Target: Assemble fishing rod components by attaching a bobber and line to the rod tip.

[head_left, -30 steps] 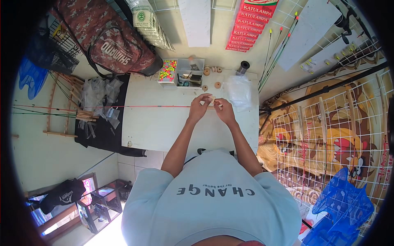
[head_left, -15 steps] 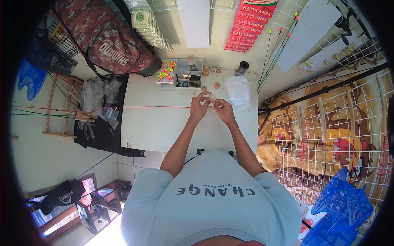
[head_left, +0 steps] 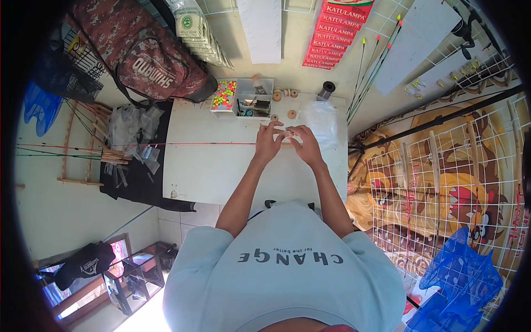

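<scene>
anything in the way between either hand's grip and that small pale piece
Nothing visible is: fingertips of the left hand and right hand are at the small pale piece, partly covering it. The clear plastic bags lie off to the right.

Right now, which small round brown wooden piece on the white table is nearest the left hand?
The front-left brown wooden piece, just beyond the left hand; the other wooden pieces lie farther right or back.

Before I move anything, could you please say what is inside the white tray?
The white tray holds multicoloured pieces at left, a bottle-like item back right, and dark items front right; whatever lies underneath is covered.
</scene>
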Tool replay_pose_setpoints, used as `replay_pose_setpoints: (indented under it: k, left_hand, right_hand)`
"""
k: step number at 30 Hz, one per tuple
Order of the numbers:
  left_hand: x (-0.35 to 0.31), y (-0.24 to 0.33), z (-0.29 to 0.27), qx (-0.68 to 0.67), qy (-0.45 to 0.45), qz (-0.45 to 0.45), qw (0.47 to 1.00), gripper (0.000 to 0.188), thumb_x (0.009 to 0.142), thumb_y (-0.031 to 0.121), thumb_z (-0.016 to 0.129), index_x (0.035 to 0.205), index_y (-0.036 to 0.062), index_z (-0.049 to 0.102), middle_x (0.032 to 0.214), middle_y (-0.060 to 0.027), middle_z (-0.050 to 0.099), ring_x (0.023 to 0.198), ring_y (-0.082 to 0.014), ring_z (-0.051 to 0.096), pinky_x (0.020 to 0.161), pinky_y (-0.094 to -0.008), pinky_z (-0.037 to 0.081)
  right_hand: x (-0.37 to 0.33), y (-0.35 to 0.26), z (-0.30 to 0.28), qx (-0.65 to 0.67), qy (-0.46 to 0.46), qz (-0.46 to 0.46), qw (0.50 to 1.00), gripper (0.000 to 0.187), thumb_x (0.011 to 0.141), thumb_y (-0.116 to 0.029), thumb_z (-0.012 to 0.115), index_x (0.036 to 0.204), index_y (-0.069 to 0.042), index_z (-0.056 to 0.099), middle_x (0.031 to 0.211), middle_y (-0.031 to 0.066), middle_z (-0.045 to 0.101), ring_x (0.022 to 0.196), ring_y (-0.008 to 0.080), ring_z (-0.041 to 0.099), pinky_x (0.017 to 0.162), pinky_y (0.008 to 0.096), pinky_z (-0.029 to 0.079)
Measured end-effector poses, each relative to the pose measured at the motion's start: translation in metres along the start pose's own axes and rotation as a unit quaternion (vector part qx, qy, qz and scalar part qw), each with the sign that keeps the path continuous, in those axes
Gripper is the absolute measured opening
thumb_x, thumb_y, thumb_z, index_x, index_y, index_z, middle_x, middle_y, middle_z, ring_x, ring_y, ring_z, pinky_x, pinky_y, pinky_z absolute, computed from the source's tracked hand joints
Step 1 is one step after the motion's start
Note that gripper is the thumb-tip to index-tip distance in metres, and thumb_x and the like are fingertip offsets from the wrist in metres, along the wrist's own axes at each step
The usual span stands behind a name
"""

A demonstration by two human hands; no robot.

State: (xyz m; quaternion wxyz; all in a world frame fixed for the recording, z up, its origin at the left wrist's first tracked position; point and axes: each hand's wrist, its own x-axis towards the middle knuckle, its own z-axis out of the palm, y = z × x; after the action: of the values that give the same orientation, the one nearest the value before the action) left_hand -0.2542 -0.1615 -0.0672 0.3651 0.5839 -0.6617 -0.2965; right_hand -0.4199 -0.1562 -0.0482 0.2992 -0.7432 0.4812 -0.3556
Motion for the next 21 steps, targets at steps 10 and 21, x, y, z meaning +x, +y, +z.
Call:
replay_pose_setpoints:
  k: [10, 21]
  left_hand:
    - [-0.004, -0.002, 0.0, 0.08, -0.04, -0.004, 0.996, 0.023, 0.079, 0.015, 0.069, 0.102, 0.0192, 0.068, 0.091, 0.0056, 0.066, 0.101, -0.0205, 0.047, 0.094, -0.0354, 0.037]
    - [-0.001, -0.013, 0.005, 0.178, -0.067, 0.032, 0.981, 0.014, 0.079, 0.023, 0.069, 0.092, 0.0194, 0.073, 0.095, 0.0009, 0.065, 0.097, -0.0225, 0.049, 0.09, -0.0352, 0.04]
  right_hand:
    - [0.0, 0.019, 0.001, 0.091, 0.031, 0.058, 0.994, 0.028, 0.08, -0.009, 0.067, 0.106, -0.002, 0.06, 0.105, 0.0134, 0.059, 0.098, 0.0272, 0.058, 0.084, 0.034, 0.047]
    - [0.005, 0.025, -0.002, 0.093, 0.002, 0.022, 0.995, 0.035, 0.081, -0.005, 0.065, 0.116, -0.005, 0.061, 0.093, 0.0107, 0.056, 0.089, 0.0242, 0.057, 0.078, 0.0328, 0.049]
